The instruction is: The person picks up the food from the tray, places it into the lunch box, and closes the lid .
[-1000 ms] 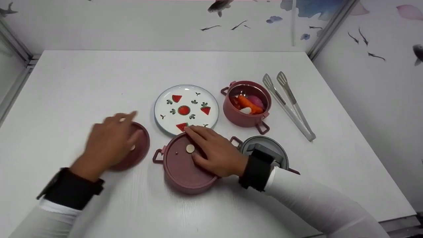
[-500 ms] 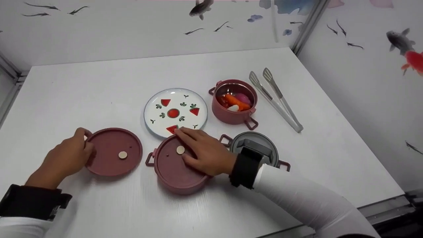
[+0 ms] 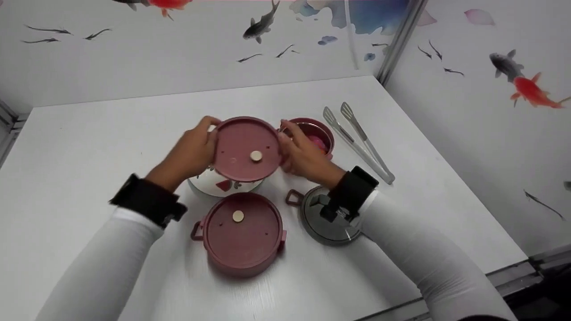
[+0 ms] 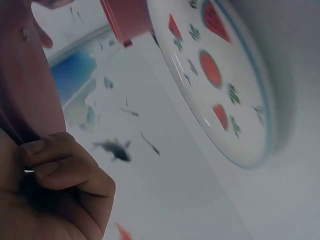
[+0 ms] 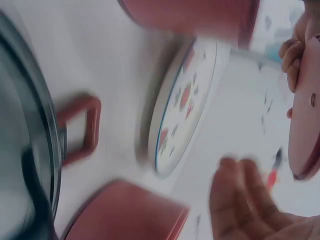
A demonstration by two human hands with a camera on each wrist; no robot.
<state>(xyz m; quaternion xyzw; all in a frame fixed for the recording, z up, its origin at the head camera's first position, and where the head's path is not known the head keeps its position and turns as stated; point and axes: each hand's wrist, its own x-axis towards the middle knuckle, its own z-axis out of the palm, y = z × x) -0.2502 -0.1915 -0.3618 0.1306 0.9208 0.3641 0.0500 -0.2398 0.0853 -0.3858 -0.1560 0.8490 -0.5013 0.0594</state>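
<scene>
A dark red round lid (image 3: 245,145) with a pale knob is raised over the watermelon-patterned plate (image 3: 223,185), partly covering it in the head view. My left hand (image 3: 192,149) grips the lid's left edge, fingers curled over it; the left wrist view shows these fingers (image 4: 62,165) close up. My right hand (image 3: 308,156) is by the lid's right edge. Its fingers (image 5: 235,200) are extended in the right wrist view, with a gap between them and the lid (image 5: 306,110). Below the hands stands a dark red pot (image 3: 243,265) with its lid on.
Behind my right hand is an open red pot (image 3: 328,127) holding toy-like vegetables, mostly hidden. Metal tongs (image 3: 368,154) lie spread to its right. Under my right wrist sits a grey, glass-like lidded pot (image 3: 334,236) with a red handle (image 3: 294,197). Printed walls bound the table.
My left hand has picked up the loose lid from the table's left and carried it right, over the plate. My right hand has left the covered pot's lid and moved up beside the raised lid.
</scene>
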